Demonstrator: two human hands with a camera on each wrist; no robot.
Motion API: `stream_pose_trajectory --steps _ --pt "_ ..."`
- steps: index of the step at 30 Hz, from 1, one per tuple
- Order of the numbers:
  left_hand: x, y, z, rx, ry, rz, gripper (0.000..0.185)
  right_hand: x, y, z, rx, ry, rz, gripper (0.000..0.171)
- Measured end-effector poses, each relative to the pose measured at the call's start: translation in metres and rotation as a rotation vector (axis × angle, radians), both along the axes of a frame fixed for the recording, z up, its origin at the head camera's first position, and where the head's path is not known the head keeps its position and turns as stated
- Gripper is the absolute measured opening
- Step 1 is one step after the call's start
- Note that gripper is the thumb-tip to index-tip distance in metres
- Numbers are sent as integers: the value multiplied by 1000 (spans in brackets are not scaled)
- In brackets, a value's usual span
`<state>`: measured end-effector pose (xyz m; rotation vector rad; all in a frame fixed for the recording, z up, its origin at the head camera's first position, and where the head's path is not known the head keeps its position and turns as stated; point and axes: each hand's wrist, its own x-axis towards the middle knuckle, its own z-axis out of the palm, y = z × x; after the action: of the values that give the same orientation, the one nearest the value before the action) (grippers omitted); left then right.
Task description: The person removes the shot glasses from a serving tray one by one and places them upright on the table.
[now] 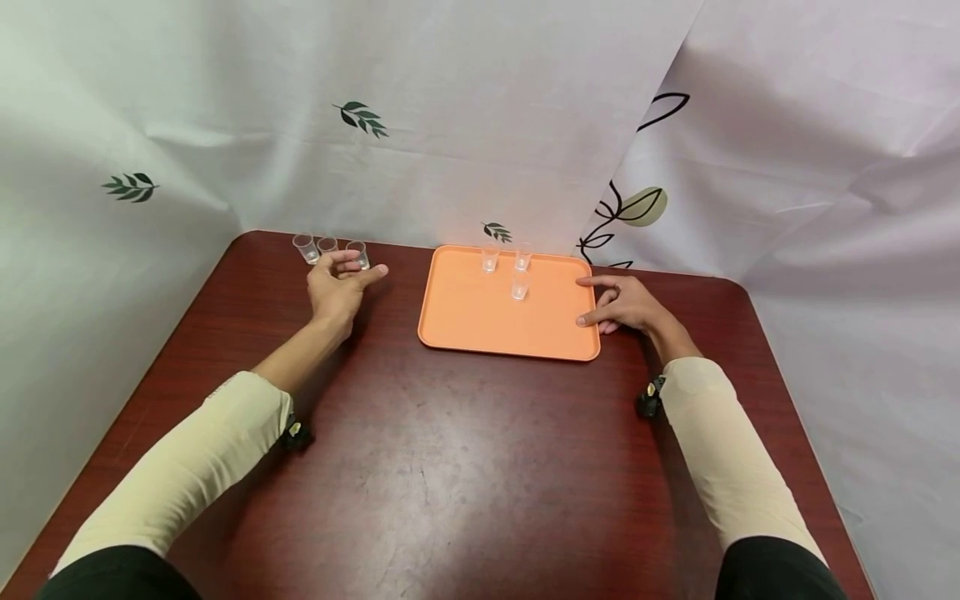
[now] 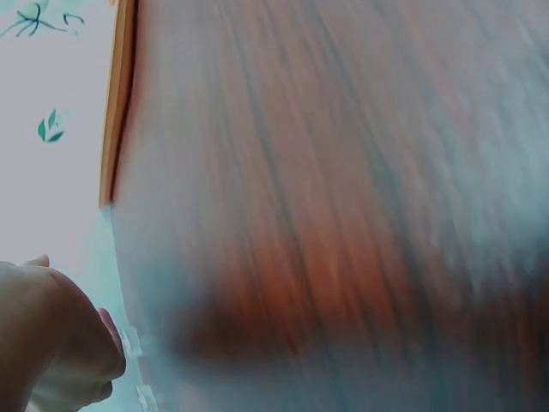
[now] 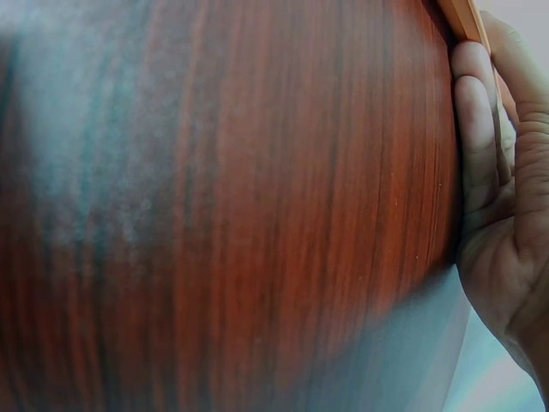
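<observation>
Far left: two clear cups (image 1: pixel 305 248) on desk (image 1: pixel 420 433). Third cup (image 1: pixel 362 250) near them, at left hand (image 1: pixel 334 287); thumb spread from fingers, cannot tell whether grip has cup. Middle: orange tray (image 1: pixel 472 317), three upright cups (image 1: pixel 519 287) on it. Right hand (image 1: pixel 626 302): grip closed on tray's right edge. Seemingly half done: three on, three off.

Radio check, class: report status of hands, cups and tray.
Left hand at three clear cups on table, grip unclear. Right hand grips orange tray by its right edge. Three more cups standing on tray. No obstacle evident.
</observation>
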<state>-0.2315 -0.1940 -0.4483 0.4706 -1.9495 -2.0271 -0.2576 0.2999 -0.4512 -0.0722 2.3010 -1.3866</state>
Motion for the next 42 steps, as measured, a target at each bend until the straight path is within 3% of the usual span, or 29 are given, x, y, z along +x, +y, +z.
stream_pose_trajectory --steps 14,25,35,42 --pt "2 57 3 -14 12 -131 54 -7 6 -12 14 11 -8 88" --pt "8 102 -2 -29 -11 -316 66 -4 3 -8 13 -14 -18 88" --pt "2 128 -9 -149 -68 -452 66 -4 2 -5 9 -5 -6 89" --pt "-3 145 -12 -91 -51 -492 64 -10 5 -11 5 -9 -13 89"
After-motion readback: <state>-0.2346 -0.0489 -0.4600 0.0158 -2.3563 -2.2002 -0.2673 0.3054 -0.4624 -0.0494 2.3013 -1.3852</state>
